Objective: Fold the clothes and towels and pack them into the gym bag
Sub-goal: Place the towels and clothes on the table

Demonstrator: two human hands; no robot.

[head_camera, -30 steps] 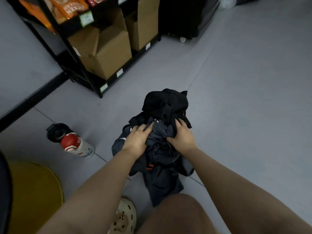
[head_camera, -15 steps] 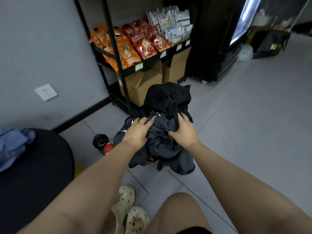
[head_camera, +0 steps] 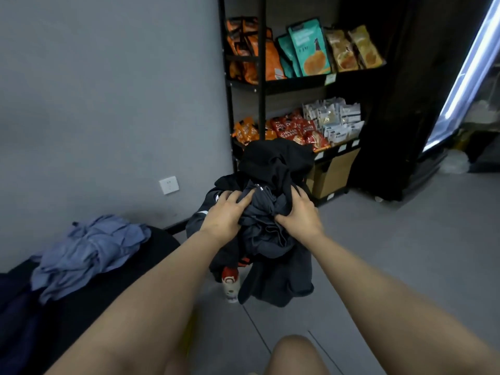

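Fingers (head_camera: pixel 238 198) of the left hand (head_camera: pixel 226 216) are curled into the left side of a bundle of dark clothes (head_camera: pixel 270 212), grasping the cloth. The right hand (head_camera: pixel 297 213) grasps the same bundle from the right, its fingers (head_camera: pixel 299 193) bent over the dark grey fabric and the thumb pressed in. The bundle is held up in the air, its ends hanging. Below the bundle a red-capped bottle (head_camera: pixel 230 285) stands on the floor (head_camera: pixel 405 253). Left of the bundle, a blue garment (head_camera: pixel 86 250) lies crumpled on a black surface (head_camera: pixel 81 307). Behind the bundle stands a snack shelf (head_camera: pixel 259 85).
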